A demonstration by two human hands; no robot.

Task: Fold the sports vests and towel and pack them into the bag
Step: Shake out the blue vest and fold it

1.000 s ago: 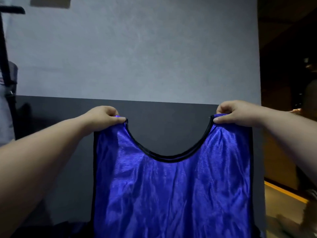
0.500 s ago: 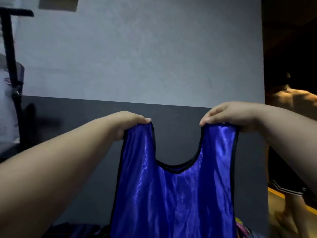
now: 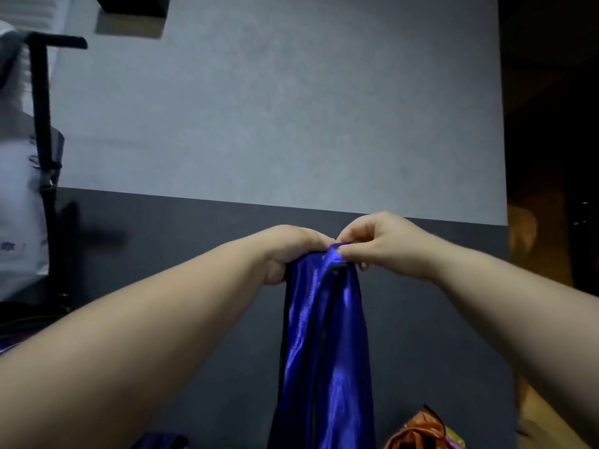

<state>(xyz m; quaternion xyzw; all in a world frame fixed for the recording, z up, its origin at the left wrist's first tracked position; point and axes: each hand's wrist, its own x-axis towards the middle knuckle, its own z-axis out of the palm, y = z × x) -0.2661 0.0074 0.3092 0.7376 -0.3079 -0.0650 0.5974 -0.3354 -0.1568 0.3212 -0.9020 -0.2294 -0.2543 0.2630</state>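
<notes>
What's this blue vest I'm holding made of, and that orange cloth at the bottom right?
The blue vest: seemingly thin, glossy synthetic, perhaps polyester; bright streaks of shine, soft hanging folds. Its black edging looks matte, like woven binding. The orange cloth: likely similar shiny synthetic, crumpled with highlights; too little shows to be sure.

vest [image 3: 327, 351]: shiny royal blue, black trim along its edges
cloth at lower right [image 3: 413, 432]: glossy orange, with a purple and green bit beside it
wall [image 3: 275, 108]: pale grey above, dark charcoal band below
stand at left [image 3: 43, 124]: black
</notes>
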